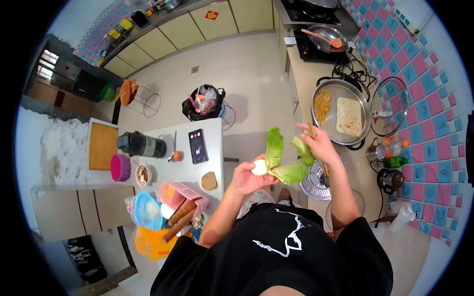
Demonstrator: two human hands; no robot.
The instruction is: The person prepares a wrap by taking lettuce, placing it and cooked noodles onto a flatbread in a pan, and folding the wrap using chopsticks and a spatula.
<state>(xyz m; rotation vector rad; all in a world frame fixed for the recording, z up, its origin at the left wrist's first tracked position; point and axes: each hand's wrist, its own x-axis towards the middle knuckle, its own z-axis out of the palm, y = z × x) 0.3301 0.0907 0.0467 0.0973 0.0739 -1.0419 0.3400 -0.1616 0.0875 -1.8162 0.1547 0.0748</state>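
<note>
Holding a white rounded piece (259, 167) in the left hand (246, 177), fingers clamped around its near and left sides, together with green lettuce leaves (275, 148) fanning out to the far side and to the right, in front of the black T-shirt (284, 246). Gripping wooden chopsticks (312, 131) in the right hand (317, 144), with some fingers closed on them and at least one stretched out to the left. Just beside that hand, on its left, another part of the lettuce; cannot tell if pinched by the fingers or only touching.

Below the right hand, on the right tabletop (368, 172), partly hidden: a perforated metal steamer tray (315, 183). Farther along, near the tiled wall, a wide pan (340, 85) with shredded yellow food (322, 106) at its left side and a pale, browned flatbread (348, 117) at its right. Beyond that, a wok (323, 37) with an orange spatula (335, 43) across it.

On the left table (173, 129), a phone (198, 146) just right of a brown egg (177, 156), with a pink basket (180, 195) nearer.
</note>
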